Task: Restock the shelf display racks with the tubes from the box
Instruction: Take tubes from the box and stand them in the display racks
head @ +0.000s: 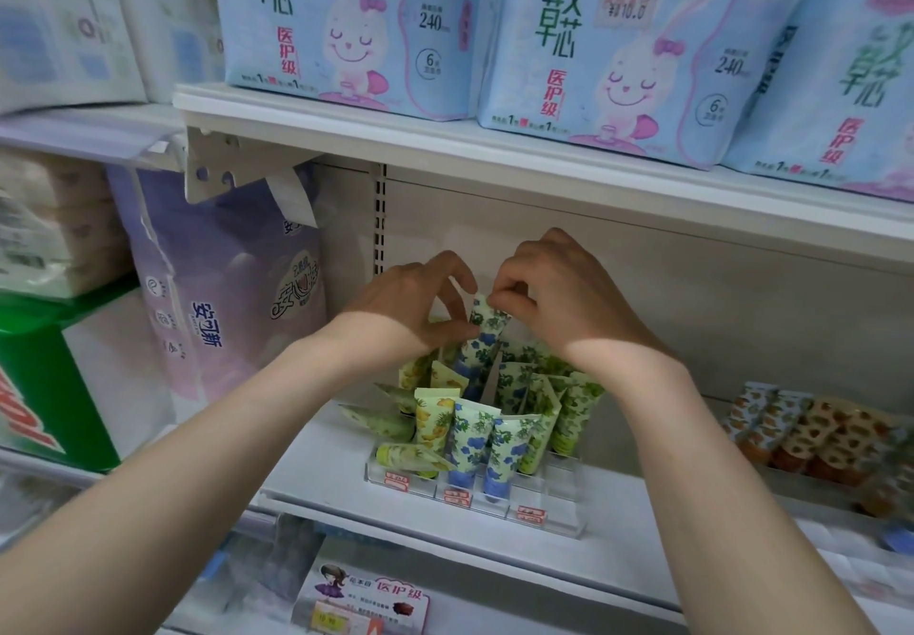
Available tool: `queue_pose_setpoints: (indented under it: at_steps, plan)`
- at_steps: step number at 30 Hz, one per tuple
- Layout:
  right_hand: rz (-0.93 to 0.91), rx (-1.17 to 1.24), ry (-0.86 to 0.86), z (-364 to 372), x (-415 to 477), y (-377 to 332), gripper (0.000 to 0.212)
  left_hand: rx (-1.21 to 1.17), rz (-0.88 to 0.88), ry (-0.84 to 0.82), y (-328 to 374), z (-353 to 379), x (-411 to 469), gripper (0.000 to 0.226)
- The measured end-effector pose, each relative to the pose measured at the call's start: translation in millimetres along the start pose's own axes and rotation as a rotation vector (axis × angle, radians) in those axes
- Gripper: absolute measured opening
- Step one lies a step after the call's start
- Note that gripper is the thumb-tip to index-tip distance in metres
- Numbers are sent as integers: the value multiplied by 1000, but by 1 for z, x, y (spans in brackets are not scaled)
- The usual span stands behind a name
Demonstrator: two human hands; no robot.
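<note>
Both hands are raised in front of the lower white metal shelf (pixel 316 481), meeting over one slim cream plastic tube with blue flower print (pixel 482 332).

The right hand (pixel 559 298) has its fingers curled and pinches the tube's flat crimped top end between thumb and forefinger. The left hand (pixel 420 308) is also curled, with thumb and fingers closed against the tube's left side lower down. The tube stands nearly upright, tilted slightly to the right. Its lower end is down among the back rows of the stepped clear acrylic display rack (pixel 564 525).

The rack sits on the shelf and holds further tubes standing cap down: yellow-print tubes (pixel 433 417) on the left, blue-print tubes (pixel 470 436) in the middle and green-print tubes (pixel 569 417) on the right. One yellow-green tube (pixel 405 456) lies on its side at the rack's front left corner. Red-and-white price labels (pixel 457 496) run along the rack's front.

Orange-patterned tubes (pixel 801 431) lie further right on the same shelf. Pale blue rabbit-printed packs (pixel 346 26) fill the shelf above, and a lilac plastic pack (pixel 222 288) stands to the left.
</note>
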State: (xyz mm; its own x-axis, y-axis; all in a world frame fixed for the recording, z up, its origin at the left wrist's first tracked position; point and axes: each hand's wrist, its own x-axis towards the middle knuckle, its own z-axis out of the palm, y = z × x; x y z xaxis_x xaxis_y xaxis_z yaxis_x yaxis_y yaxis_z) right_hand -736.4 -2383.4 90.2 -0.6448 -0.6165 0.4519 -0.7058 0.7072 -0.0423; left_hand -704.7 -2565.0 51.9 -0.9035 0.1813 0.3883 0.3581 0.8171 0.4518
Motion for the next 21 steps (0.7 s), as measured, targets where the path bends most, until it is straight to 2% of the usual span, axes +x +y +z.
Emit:
queue_pose_setpoints:
  at_steps: [9,14,21]
  plan:
    - [-6,26,34,-1,1,7,16,-3,77,77,-6,5,8,20]
    - [-31,76,46,0,3,7,15,-34,50,96,-2,5,11,25]
    - [-9,201,34,9,-6,11,17,-184,2,105,-11,16,6,16]
